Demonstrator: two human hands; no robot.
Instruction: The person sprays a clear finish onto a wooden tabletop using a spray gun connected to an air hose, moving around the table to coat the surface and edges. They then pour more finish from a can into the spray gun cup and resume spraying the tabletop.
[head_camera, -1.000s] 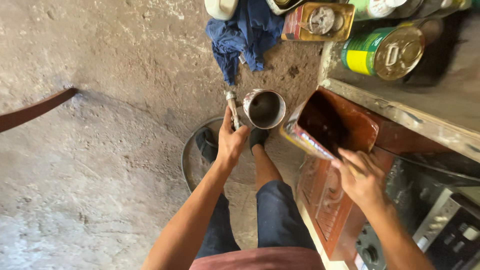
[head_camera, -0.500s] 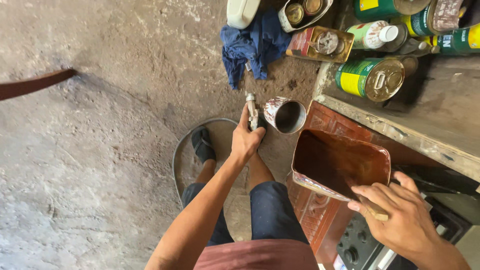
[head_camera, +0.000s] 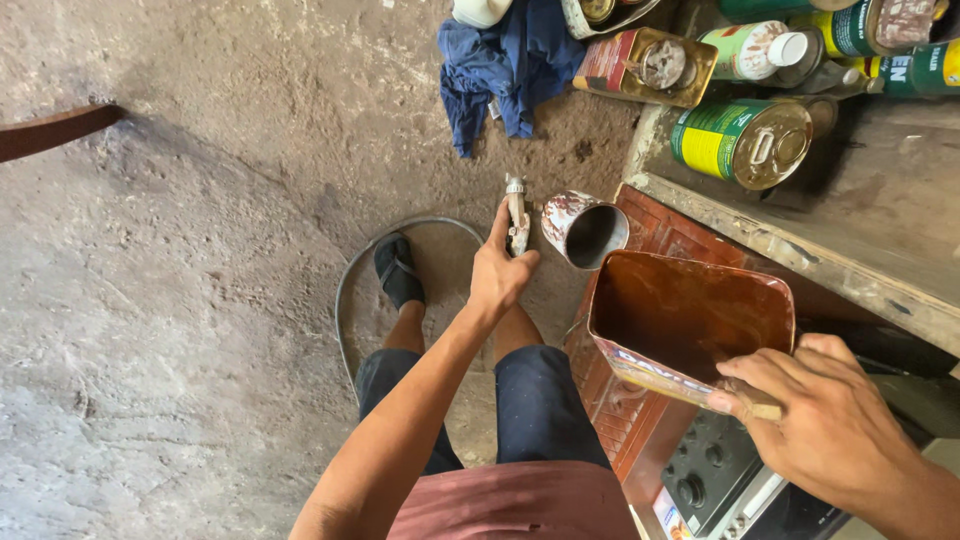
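Observation:
My left hand (head_camera: 497, 273) grips the grey, paint-spattered handle of a spray gun (head_camera: 517, 213), whose metal cup (head_camera: 584, 228) stands open-mouthed just right of the hand. My right hand (head_camera: 825, 425) holds the near edge of a rectangular tin container (head_camera: 690, 320) with its top cut open and dark reddish-brown liquid inside. The container is tilted slightly and sits low and right of the cup, apart from it. Below me are my legs in dark shorts and a foot in a black sandal (head_camera: 398, 270).
A wooden shelf (head_camera: 800, 245) at right carries a green and yellow can (head_camera: 742, 140) lying on its side and several other tins and bottles. A blue rag (head_camera: 505, 60) lies on the concrete floor. A grey hose (head_camera: 345, 300) loops around my foot. A black appliance with knobs (head_camera: 725, 475) sits lower right.
My right hand has slid the tin container down and right, away from the cup. The left hand with the spray gun stays put while the view shifts slightly.

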